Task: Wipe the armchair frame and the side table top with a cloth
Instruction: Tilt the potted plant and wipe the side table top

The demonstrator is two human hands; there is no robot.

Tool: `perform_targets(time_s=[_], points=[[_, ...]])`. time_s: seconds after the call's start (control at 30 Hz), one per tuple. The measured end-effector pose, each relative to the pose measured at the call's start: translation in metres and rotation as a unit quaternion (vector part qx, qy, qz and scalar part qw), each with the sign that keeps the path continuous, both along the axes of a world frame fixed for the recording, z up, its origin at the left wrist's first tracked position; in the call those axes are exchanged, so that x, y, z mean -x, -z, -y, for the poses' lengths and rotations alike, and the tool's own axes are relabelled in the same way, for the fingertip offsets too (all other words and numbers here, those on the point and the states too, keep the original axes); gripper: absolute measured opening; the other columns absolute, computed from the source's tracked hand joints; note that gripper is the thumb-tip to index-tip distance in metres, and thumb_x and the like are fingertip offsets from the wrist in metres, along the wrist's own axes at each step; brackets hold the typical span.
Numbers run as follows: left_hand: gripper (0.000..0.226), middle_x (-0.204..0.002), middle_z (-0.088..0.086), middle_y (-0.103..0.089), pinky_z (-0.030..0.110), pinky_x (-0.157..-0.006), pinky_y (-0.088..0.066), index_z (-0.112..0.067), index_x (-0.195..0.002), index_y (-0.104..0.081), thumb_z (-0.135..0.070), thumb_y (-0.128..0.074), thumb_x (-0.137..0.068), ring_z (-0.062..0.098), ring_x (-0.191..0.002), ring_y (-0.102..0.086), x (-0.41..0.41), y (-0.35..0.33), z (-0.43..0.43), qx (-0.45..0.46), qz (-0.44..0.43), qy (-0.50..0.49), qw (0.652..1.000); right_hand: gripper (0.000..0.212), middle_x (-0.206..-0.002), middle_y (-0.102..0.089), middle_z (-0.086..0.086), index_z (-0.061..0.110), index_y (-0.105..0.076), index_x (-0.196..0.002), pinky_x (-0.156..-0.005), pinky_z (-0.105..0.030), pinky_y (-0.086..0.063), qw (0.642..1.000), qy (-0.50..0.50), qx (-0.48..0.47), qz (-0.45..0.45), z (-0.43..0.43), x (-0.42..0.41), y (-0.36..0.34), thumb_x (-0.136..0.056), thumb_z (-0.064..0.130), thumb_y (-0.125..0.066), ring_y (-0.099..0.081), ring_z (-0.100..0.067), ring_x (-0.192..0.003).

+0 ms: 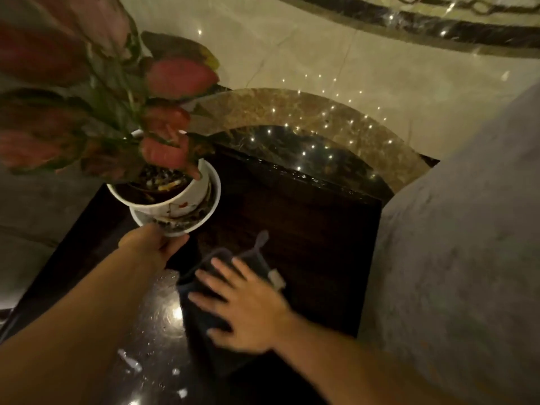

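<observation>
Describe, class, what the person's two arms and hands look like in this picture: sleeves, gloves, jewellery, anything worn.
Both forearms are bare as far as the picture shows; no sleeve edge is in view. The left hand and right hand wear no gloves. No watch, bracelet or ring can be seen, though the dim light and motion blur could hide a small one.

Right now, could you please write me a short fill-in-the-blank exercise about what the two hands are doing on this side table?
1. The right hand presses flat on a dark ____.
2. The left hand grips the white ____ under the plant pot.
3. The pot is tilted, and its plant has green-edged ____ leaves.

Missing words: cloth; saucer; pink
</observation>
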State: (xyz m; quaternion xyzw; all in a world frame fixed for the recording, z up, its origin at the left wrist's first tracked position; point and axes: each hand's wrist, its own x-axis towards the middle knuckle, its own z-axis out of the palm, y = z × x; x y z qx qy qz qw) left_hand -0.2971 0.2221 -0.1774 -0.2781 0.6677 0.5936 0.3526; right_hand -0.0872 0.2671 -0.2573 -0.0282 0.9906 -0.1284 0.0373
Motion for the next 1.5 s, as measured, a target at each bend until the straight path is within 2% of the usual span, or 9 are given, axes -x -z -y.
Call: perform_targets(time_s=[0.13, 0.3, 0.47, 0.57, 0.7, 0.87, 1.07, 1.4, 1.5], points=[[0.038, -0.117, 0.014, -0.060, 0.042, -0.079, -0.052, 0.003, -0.133, -0.051, 0.006, -0.048, -0.095, 0.025, -0.098, -0.062, 0.012, 0.003, 0.003, 0.016, 0.021, 0.002, 1.000, 0.069, -0.169, -0.017, -0.007, 0.029, -0.024, -0.159, -0.123, -0.058, -0.011, 0.962, 0.267, -0.053, 0.033, -0.124, 0.017, -0.005, -0.097, 0.060, -0.031, -0.008, -0.035, -0.156], [0.019, -0.111, 0.013, -0.064, 0.040, -0.071, -0.052, 0.000, -0.110, -0.057, 0.006, -0.053, -0.093, 0.024, -0.102, -0.061, 0.024, 0.007, 0.011, 0.016, 0.009, 0.009, 1.000, 0.072, -0.168, -0.014, -0.017, 0.019, -0.024, -0.159, -0.122, -0.061, -0.008, 0.780, 0.625, -0.022, 0.035, -0.090, 0.058, -0.008, -0.098, 0.056, -0.026, -0.006, -0.042, -0.154], [0.019, -0.117, 0.011, -0.065, 0.040, -0.070, -0.053, -0.004, -0.111, -0.061, 0.002, -0.052, -0.095, 0.021, -0.101, -0.063, 0.041, 0.016, 0.020, 0.050, -0.005, 0.045, 0.998, 0.074, -0.167, -0.018, -0.015, 0.025, -0.031, -0.156, -0.120, -0.063, -0.011, 0.983, 0.181, 0.033, 0.002, 0.019, 0.077, -0.005, -0.091, 0.060, -0.037, -0.004, -0.043, -0.154], [0.038, -0.128, 0.013, -0.062, 0.036, -0.068, -0.055, -0.004, -0.132, -0.054, 0.002, -0.053, -0.095, 0.023, -0.106, -0.062, 0.045, 0.020, 0.021, 0.048, 0.009, 0.053, 0.997, 0.070, -0.167, -0.024, -0.008, 0.034, -0.034, -0.154, -0.124, -0.056, -0.009, 0.999, -0.029, -0.027, -0.028, -0.048, 0.036, 0.001, -0.091, 0.064, -0.043, -0.012, -0.038, -0.155], [0.039, -0.125, 0.015, -0.063, 0.029, -0.041, -0.056, -0.005, -0.134, -0.052, 0.002, -0.053, -0.096, 0.023, -0.093, -0.065, 0.046, 0.018, 0.023, 0.045, 0.018, 0.049, 0.998, 0.068, -0.167, -0.024, -0.010, 0.030, -0.028, -0.157, -0.121, -0.061, -0.019, 0.961, 0.259, -0.094, 0.033, -0.152, -0.013, 0.000, -0.096, 0.061, -0.033, -0.016, -0.039, -0.154], [0.041, -0.116, 0.016, -0.065, 0.026, -0.043, -0.055, -0.004, -0.131, -0.055, 0.006, -0.057, -0.092, 0.023, -0.080, -0.066, 0.041, 0.016, 0.030, 0.023, 0.016, 0.051, 0.998, 0.075, -0.166, -0.019, -0.018, 0.019, -0.025, -0.158, -0.122, -0.062, -0.013, 0.771, 0.634, -0.038, 0.048, -0.068, 0.027, -0.008, -0.095, 0.059, -0.020, -0.014, -0.044, -0.152], [0.038, -0.125, 0.018, -0.062, 0.034, -0.073, -0.057, -0.001, -0.132, -0.054, 0.007, -0.050, -0.095, 0.023, -0.083, -0.063, 0.048, 0.004, 0.041, -0.008, 0.040, 0.075, 0.996, 0.070, -0.168, -0.020, -0.007, 0.035, -0.027, -0.156, -0.123, -0.057, -0.014, 0.985, 0.160, -0.054, 0.019, 0.006, -0.002, -0.001, -0.093, 0.062, -0.040, -0.013, -0.036, -0.154], [0.040, -0.121, 0.016, -0.065, 0.038, -0.063, -0.055, -0.002, -0.131, -0.056, 0.009, -0.053, -0.093, 0.022, -0.085, -0.063, 0.099, 0.010, 0.123, 0.014, 0.031, 0.146, 0.989, 0.077, -0.170, 0.002, -0.014, 0.026, -0.007, -0.161, -0.123, -0.060, 0.003, 0.656, 0.742, 0.011, 0.140, -0.004, 0.041, -0.015, -0.095, 0.065, -0.015, 0.004, -0.043, -0.154], [0.039, -0.094, 0.011, -0.066, 0.029, -0.052, -0.060, 0.000, -0.129, -0.055, 0.012, -0.048, -0.093, 0.018, -0.078, -0.062, 0.112, 0.012, 0.136, 0.009, 0.032, 0.172, 0.985, 0.072, -0.168, -0.010, -0.018, 0.025, -0.021, -0.160, -0.122, -0.063, -0.005, 0.765, 0.639, -0.026, 0.083, 0.047, 0.110, -0.018, -0.097, 0.060, -0.026, -0.006, -0.047, -0.152]])
